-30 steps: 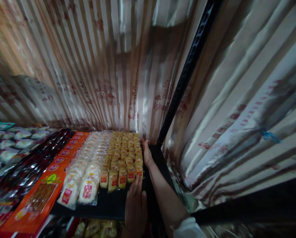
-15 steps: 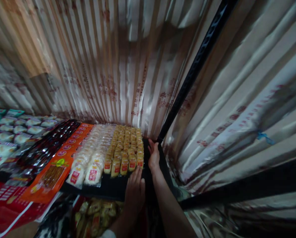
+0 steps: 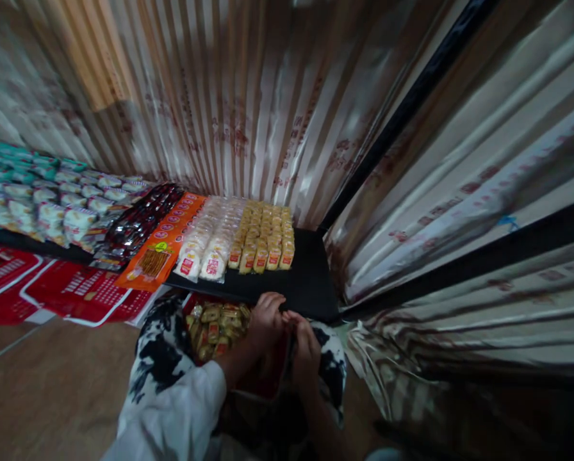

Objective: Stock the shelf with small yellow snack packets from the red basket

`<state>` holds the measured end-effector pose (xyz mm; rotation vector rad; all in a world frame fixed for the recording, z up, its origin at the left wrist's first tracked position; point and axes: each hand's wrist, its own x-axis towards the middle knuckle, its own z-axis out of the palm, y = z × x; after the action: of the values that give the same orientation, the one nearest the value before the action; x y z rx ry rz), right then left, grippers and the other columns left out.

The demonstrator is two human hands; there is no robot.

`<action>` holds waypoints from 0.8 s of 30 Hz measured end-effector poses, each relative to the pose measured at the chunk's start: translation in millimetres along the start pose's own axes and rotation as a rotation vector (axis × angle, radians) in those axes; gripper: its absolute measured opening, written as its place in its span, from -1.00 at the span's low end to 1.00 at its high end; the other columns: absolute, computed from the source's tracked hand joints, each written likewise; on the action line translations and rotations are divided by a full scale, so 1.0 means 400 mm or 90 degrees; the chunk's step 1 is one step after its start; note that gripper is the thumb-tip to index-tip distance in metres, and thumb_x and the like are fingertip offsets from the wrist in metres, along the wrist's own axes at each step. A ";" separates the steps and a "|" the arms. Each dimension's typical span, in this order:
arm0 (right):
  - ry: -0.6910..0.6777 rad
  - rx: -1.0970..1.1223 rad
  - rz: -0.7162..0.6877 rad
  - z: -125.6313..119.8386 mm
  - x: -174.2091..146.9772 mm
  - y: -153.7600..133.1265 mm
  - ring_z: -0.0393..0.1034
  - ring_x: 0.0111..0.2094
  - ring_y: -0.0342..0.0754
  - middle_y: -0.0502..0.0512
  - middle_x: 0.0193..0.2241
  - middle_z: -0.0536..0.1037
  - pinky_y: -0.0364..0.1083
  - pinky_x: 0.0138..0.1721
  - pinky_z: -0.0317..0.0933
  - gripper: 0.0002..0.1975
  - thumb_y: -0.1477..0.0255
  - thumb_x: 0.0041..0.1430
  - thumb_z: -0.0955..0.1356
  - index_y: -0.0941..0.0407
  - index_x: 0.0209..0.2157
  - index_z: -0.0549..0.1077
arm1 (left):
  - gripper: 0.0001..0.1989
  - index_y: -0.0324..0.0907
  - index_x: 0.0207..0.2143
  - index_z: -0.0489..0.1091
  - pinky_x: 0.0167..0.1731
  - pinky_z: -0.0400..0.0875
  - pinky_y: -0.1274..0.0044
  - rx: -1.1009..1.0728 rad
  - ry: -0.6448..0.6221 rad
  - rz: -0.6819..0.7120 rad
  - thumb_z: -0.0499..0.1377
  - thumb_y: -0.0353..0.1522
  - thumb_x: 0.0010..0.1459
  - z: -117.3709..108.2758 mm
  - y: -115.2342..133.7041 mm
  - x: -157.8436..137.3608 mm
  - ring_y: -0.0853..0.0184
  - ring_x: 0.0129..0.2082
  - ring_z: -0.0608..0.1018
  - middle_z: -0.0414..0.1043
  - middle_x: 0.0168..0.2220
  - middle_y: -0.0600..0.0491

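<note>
My left hand (image 3: 266, 318) is over the right part of a red box (image 3: 278, 374), its fingers bent and pressed together. Close beside it, my right hand (image 3: 306, 346) is closed too, its fingertips near the left hand's. Anything inside either hand is hidden. Small yellow-wrapped snack packets (image 3: 214, 330) lie loose in the left part of the box. Just beyond my hands runs the front edge of a black shelf (image 3: 311, 272). On it stand tight rows of yellow-wrapped snacks (image 3: 265, 240) with red labels, apart from both hands.
Left of the yellow rows are white round packaged cakes (image 3: 214, 262), an orange snack bag (image 3: 155, 256), dark shiny packets (image 3: 133, 221), and white and teal packets (image 3: 51, 205). Red printed bags (image 3: 75, 294) hang below. A striped curtain (image 3: 248, 115) and dark poles (image 3: 407, 115) bound the shelf.
Both hands have drawn back from the shelf and the front of the yellow rows, down over the box. Their fingers, stretched out before, are now bent. The view has tilted down.
</note>
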<state>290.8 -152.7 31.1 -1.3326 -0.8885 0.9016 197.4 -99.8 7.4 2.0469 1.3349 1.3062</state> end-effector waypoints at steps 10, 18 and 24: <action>-0.220 -0.258 0.111 0.080 -0.018 0.164 0.45 -0.23 0.02 0.12 -0.29 0.58 -0.01 -0.15 0.30 -0.72 0.34 0.05 0.24 0.12 -0.27 0.49 | -0.74 -0.33 -0.28 0.42 -0.09 0.32 0.35 0.125 -0.106 -0.507 -0.04 -0.53 0.07 -0.159 -0.178 -0.198 0.16 -0.15 0.49 0.45 -0.20 -0.23; -0.414 -0.468 0.106 0.147 -0.025 0.238 0.38 -0.07 0.00 0.16 -0.16 0.54 -0.03 -0.01 0.19 -0.71 0.54 0.08 0.22 0.12 -0.21 0.50 | -0.71 -0.38 -0.22 0.44 -0.06 0.27 0.42 0.138 -0.159 -0.627 -0.01 -0.55 0.05 -0.153 -0.244 -0.226 0.14 -0.10 0.48 0.46 -0.17 -0.25; -0.403 -0.466 0.163 0.183 0.015 0.286 0.32 0.03 -0.02 0.12 -0.04 0.48 -0.05 0.08 0.11 -0.62 0.55 0.09 0.21 0.11 -0.04 0.41 | -0.58 -0.28 -0.07 0.39 0.05 0.19 0.46 0.154 -0.163 -0.602 -0.02 -0.59 0.01 -0.129 -0.268 -0.191 0.23 0.00 0.40 0.43 -0.05 -0.14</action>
<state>222.7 -114.3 -80.1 -1.8443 -1.6719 1.3013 89.1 -122.3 -80.4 1.2966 2.0101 0.4634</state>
